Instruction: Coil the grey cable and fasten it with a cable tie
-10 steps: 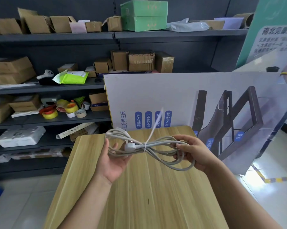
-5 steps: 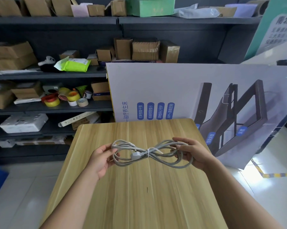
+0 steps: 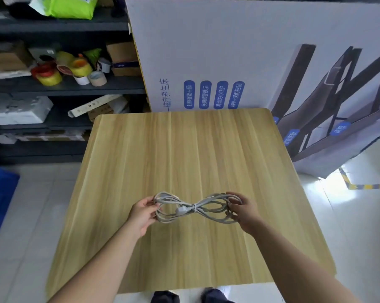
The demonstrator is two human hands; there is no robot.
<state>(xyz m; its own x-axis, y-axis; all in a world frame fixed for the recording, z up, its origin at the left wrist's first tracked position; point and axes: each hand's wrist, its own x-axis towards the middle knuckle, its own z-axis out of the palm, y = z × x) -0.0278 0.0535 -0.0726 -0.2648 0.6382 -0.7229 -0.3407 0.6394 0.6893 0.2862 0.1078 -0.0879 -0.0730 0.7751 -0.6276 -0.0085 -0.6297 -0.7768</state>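
The grey cable (image 3: 208,205) is coiled into a flat figure-eight bundle low over the wooden table (image 3: 184,149). A white cable tie (image 3: 194,207) cinches its middle, beside a pale plug (image 3: 181,210). My left hand (image 3: 142,213) grips the left loop between thumb and fingers. My right hand (image 3: 242,209) holds the right loop, fingers wrapped over the strands. I cannot tell whether the bundle touches the tabletop.
A large printed cardboard box (image 3: 239,62) leans behind the table's far edge. Dark shelves (image 3: 64,88) at the left hold tape rolls (image 3: 49,76) and cartons. A blue bin (image 3: 0,197) stands on the tiled floor at the left. Shoes (image 3: 165,297) show under the near edge.
Both hands have lowered the tied cable from chest height toward the table. The tie's long upright tail seen earlier no longer shows. The view has tilted downward.
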